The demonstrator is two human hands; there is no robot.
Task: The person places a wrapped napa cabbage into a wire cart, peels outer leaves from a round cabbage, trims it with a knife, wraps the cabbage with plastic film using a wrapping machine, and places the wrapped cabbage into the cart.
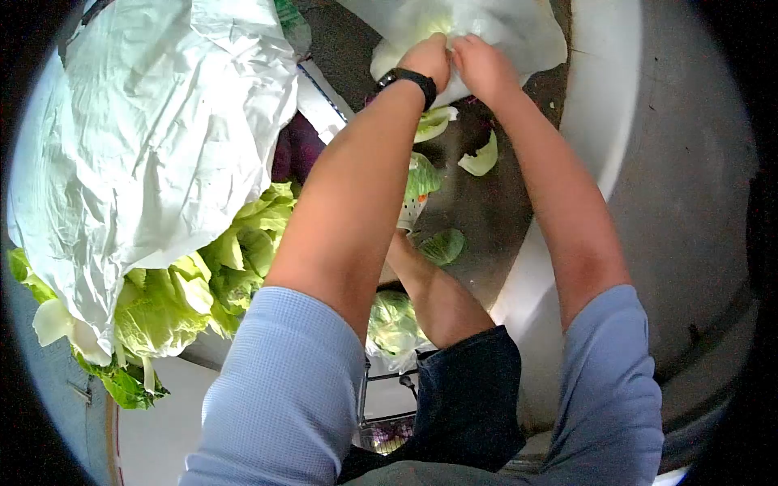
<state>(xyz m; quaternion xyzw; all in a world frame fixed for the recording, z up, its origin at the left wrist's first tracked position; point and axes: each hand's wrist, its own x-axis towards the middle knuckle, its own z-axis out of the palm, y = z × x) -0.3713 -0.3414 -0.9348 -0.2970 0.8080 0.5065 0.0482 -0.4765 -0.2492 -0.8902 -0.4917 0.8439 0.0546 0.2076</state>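
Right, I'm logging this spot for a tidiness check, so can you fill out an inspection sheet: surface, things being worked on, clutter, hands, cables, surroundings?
Surface: dark floor, with loose leaves lying on it.
Job's things: pale bag, thin and see-through in places; contents unclear.
Clutter: crumpled white plastic partly covering leafy greens.
Hands: left hand and right hand close together, pinching the bag; black watch on the left wrist.
Cables: nothing seen.
Surroundings: pale strip along the floor's right side.

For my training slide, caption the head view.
Left hand and right hand pinch a translucent bag near loose green leaves.
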